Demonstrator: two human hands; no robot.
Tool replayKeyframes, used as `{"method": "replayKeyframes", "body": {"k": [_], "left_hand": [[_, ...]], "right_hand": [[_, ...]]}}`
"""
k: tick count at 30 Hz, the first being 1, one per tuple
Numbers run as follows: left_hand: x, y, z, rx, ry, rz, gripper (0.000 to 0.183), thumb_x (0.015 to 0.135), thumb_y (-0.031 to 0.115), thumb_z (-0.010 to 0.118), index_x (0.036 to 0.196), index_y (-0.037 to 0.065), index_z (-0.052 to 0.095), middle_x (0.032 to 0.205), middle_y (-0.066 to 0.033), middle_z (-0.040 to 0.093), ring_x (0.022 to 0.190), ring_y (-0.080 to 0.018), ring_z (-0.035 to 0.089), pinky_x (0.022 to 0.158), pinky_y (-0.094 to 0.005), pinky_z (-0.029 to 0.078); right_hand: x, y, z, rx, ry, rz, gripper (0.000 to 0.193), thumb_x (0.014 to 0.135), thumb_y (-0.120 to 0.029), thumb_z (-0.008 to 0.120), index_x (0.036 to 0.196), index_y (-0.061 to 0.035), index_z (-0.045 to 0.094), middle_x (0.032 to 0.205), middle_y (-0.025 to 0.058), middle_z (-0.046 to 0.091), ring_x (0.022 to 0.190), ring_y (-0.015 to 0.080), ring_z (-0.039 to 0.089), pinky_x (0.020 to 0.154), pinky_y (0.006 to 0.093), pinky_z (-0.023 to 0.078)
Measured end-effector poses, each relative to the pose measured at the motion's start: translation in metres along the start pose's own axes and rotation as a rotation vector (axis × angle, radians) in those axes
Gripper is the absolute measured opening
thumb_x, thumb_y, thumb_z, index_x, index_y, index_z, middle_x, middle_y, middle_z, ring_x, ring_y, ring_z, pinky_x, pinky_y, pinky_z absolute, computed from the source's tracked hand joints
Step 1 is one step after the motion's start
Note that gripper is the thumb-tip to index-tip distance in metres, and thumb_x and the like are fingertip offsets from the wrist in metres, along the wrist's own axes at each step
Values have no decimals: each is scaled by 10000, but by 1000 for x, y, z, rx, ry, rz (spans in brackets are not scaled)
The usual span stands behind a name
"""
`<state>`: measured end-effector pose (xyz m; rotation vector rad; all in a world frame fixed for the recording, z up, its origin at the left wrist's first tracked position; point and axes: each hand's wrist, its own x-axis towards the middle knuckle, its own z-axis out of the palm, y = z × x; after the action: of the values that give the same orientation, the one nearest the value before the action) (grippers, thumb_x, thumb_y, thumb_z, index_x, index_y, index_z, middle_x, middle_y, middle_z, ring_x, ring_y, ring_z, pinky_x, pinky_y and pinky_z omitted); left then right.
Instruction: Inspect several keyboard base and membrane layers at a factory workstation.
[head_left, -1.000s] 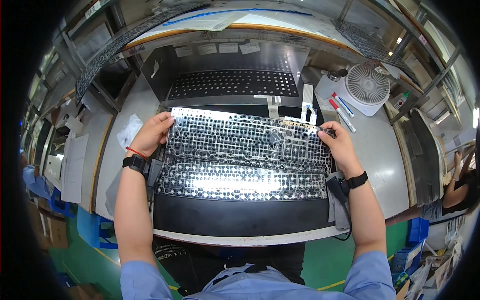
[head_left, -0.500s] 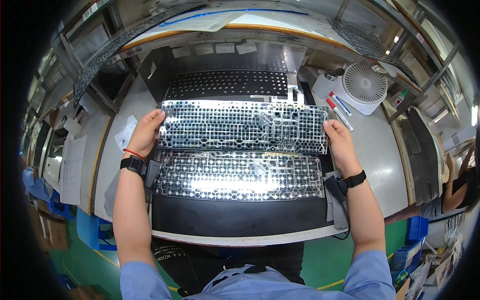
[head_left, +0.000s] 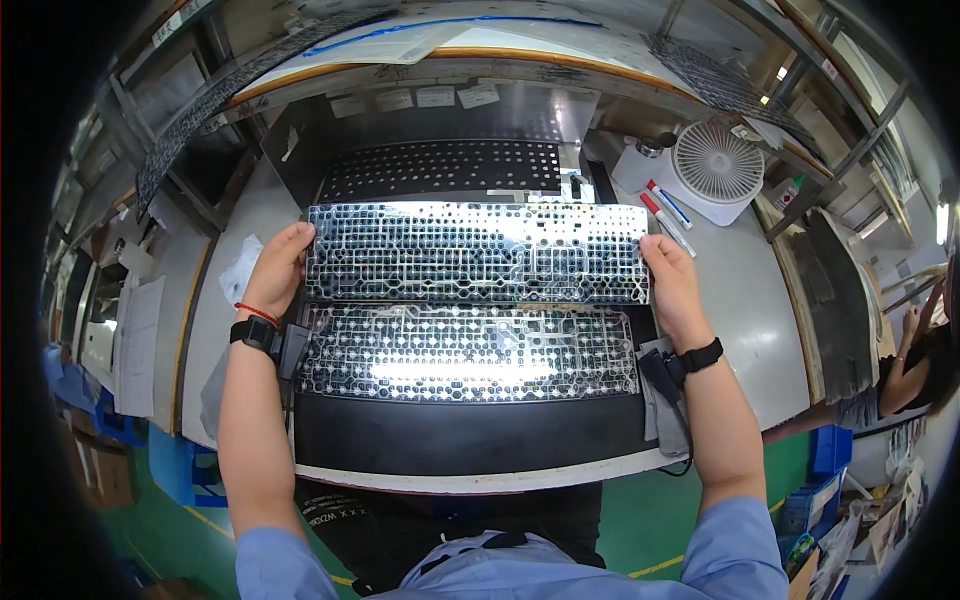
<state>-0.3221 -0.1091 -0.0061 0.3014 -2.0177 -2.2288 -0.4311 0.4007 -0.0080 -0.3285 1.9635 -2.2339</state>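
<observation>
Between my hands is a clear keyboard membrane sheet (head_left: 470,255) with printed traces and rows of dots, glossy with reflected light. My left hand (head_left: 278,268) pinches its left edge between thumb and fingers. Its right edge is in the closed fingers of my right hand (head_left: 672,285). Just nearer to me lies a second membrane sheet (head_left: 460,345), flat on a black surface (head_left: 460,435), with a bright glare across it. The held sheet's lower edge runs along the far edge of the lying one. Beyond both is a black panel with holes (head_left: 430,168).
At the back right stand a white fan (head_left: 718,165), red and blue markers (head_left: 668,215) and a small green-capped bottle (head_left: 790,192). Dark boxy devices sit beside my left wrist (head_left: 291,350) and right wrist (head_left: 664,375). A shelf (head_left: 480,60) spans the back. Another person's arm (head_left: 905,360) shows far right.
The held sheet's tilt has changed slightly, so the reflections and pattern on it look different. Both hands still grip its ends. The whole view has shifted a little.
</observation>
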Motion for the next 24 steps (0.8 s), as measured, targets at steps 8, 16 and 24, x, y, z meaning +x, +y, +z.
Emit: {"method": "replayKeyframes", "body": {"k": [8, 16, 24], "left_hand": [[5, -6, -11, 17, -16, -8, 185, 1033, 262, 542, 993, 115, 647, 837, 71, 656, 723, -22, 570, 649, -193, 421], [0, 0, 2, 2, 14, -7, 187, 1036, 255, 536, 1003, 109, 648, 837, 66, 660, 711, -22, 572, 633, -189, 420], [1, 0, -1, 36, -1, 8, 170, 1029, 262, 556, 983, 122, 641, 779, 92, 608, 641, -6, 486, 582, -180, 348]], "right_hand": [[-1, -2, 3, 11, -3, -27, 203, 1049, -199, 525, 998, -33, 630, 890, -5, 668, 770, 44, 609, 709, 214, 497], [-1, -2, 2, -15, 13, -44, 208, 1047, -197, 530, 972, -35, 637, 882, -11, 665, 754, 37, 598, 689, 210, 489], [-1, -3, 4, -9, 41, -56, 203, 1043, -207, 542, 976, -42, 638, 860, -20, 662, 708, 25, 582, 643, 198, 471]]}}
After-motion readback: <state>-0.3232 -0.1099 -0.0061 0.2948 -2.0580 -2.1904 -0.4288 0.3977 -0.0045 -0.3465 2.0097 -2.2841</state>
